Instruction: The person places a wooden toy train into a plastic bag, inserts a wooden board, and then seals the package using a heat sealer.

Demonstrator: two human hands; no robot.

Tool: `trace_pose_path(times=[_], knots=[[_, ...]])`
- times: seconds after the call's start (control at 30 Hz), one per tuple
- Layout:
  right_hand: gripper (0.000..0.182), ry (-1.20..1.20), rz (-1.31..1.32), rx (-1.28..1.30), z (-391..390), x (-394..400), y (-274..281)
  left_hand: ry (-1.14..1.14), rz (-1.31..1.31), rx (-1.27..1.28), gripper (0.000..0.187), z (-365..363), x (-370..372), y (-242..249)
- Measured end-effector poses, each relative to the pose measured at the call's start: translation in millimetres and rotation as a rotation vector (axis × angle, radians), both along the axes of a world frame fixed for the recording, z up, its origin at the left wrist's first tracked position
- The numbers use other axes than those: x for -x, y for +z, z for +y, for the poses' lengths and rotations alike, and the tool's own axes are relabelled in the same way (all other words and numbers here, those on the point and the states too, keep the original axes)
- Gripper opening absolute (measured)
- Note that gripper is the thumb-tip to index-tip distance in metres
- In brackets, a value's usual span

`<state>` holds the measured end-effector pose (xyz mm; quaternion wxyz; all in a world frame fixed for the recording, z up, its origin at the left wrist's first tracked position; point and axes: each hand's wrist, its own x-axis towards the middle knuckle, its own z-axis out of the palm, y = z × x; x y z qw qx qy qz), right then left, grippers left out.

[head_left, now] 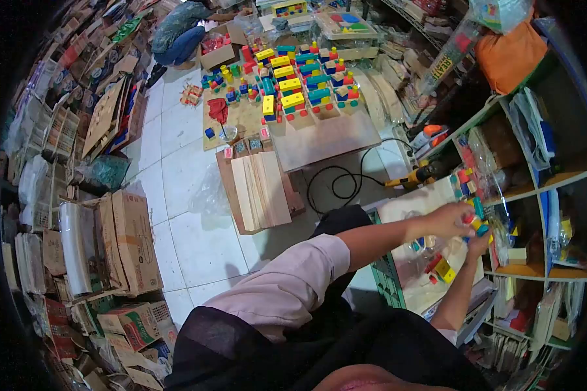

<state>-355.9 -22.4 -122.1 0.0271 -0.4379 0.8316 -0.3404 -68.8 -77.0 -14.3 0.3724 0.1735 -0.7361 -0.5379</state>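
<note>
At the low worktable on the right, my left hand is closed with its fingertips around a small toy train piece in teal and yellow with some red. My right hand grips the same piece from below, partly covering it. A yellow and red toy train car lies on the pale tabletop nearer my body. Beyond my hands, several coloured wooden toy parts stand along the table's far edge. Clear plastic lies beside my left wrist.
Rows of toy trains fill a board ahead. Wooden strips lie on a low stand. A yellow power tool and its black cord are near the table. Shelves border the right; cardboard boxes stand left. Another person crouches far off.
</note>
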Motion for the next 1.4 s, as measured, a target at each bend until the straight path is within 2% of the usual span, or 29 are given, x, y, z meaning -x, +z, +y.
trace_pose_path(times=[0.03, 0.1, 0.13, 0.17, 0.23, 0.3, 0.33, 0.4, 0.43, 0.47, 0.5, 0.53, 0.57, 0.6, 0.63, 0.7, 0.8, 0.87, 0.97, 1.03, 1.1, 1.17, 1.2, 1.23, 1.27, 1.3, 1.33, 1.37, 1.4], knots=[[0.058, -0.013, 0.210, 0.073, 3, -33, 54, -0.010, 0.005, -0.003, 0.070, -3, -3, 2], [0.044, 0.118, 0.000, 0.271, 14, -48, 107, 0.071, 0.076, -0.143, 0.073, -3, -16, 11], [0.037, 0.176, -0.215, 0.265, 31, -99, 165, 0.070, 0.085, -0.146, 0.073, 6, -20, 17], [0.037, 0.181, -0.209, 0.260, 47, -124, 190, 0.082, 0.154, -0.229, 0.073, 16, -25, 28], [0.034, 0.407, -0.563, 0.277, 77, -164, 216, 0.108, 0.223, -0.317, 0.074, 43, -40, 50], [0.032, 0.291, -0.349, 0.071, 108, -222, 230, -0.157, 0.367, -0.619, 0.071, 83, -54, 70], [0.033, 0.279, -0.220, 0.133, 120, -233, 214, -0.027, 0.351, -0.599, 0.058, 100, -61, 75], [0.037, 0.217, -0.235, 0.136, 141, -267, 208, 0.011, 0.424, -0.452, 0.041, 121, -64, 40], [0.040, 0.132, -0.265, 0.109, 152, -276, 198, 0.026, 0.463, -0.497, 0.028, 134, -68, 27], [0.046, 0.132, -0.367, 0.129, 160, -283, 187, 0.013, 0.401, -0.536, 0.026, 143, -77, 14], [0.051, 0.121, -0.313, 0.168, 169, -293, 173, -0.057, 0.427, -0.535, 0.026, 145, -84, 0], [0.057, 0.094, -0.429, -0.045, 176, -315, 203, -0.037, 0.308, -0.465, 0.028, 151, -96, 7], [0.057, 0.155, -0.296, 0.173, 181, -308, 166, -0.139, 0.525, -0.540, 0.036, 153, -93, -12], [0.054, 0.129, -0.336, 0.173, 186, -312, 167, -0.140, 0.520, -0.719, 0.048, 160, -96, -6], [0.050, 0.150, -0.270, 0.257, 189, -311, 162, -0.186, 0.451, -0.946, 0.056, 164, -98, -4], [0.049, 0.100, -0.329, 0.239, 200, -313, 163, -0.268, 0.406, -1.088, 0.059, 172, -102, 2], [0.050, 0.057, -0.273, 0.284, 207, -311, 156, -0.259, 0.389, -1.179, 0.061, 178, -104, 4], [0.053, -0.018, -0.382, 0.217, 211, -311, 154, -0.243, 0.397, -1.187, 0.061, 187, -104, 3], [0.056, -0.055, -0.413, 0.259, 220, -311, 149, -0.245, 0.424, -1.212, 0.056, 189, -104, -4], [0.058, 0.001, -0.378, 0.256, 229, -307, 149, -0.403, 0.409, -1.246, 0.050, 187, -106, 5], [0.060, 0.058, -0.342, 0.249, 238, -304, 151, -0.381, 0.318, -1.216, 0.044, 187, -104, 11], [0.062, 0.085, -0.225, 0.184, 243, -302, 153, -0.451, 0.191, -1.029, 0.040, 183, -105, 10], [0.062, 0.079, -0.228, 0.185, 244, -301, 153, -0.362, 0.123, -1.067, 0.039, 184, -104, 13], [0.062, 0.099, -0.096, 0.153, 245, -300, 151, -0.364, 0.116, -1.070, 0.039, 185, -102, 7], [0.062, 0.118, 0.037, 0.121, 246, -299, 151, -0.227, 0.022, -0.809, 0.036, 184, -98, -3], [0.062, 0.112, 0.035, 0.120, 247, -301, 153, -0.094, -0.066, -0.546, 0.033, 184, -94, -4], [0.062, 0.142, 0.055, 0.097, 247, -304, 157, 0.035, 0.063, -0.606, 0.030, 189, -86, -2], [0.061, 0.172, 0.073, 0.073, 248, -306, 159, 0.031, 0.057, -0.608, 0.030, 183, -86, -4], [0.062, 0.209, 0.084, 0.053, 249, -306, 155, 0.022, -0.148, -0.493, 0.032, 173, -89, -10]])
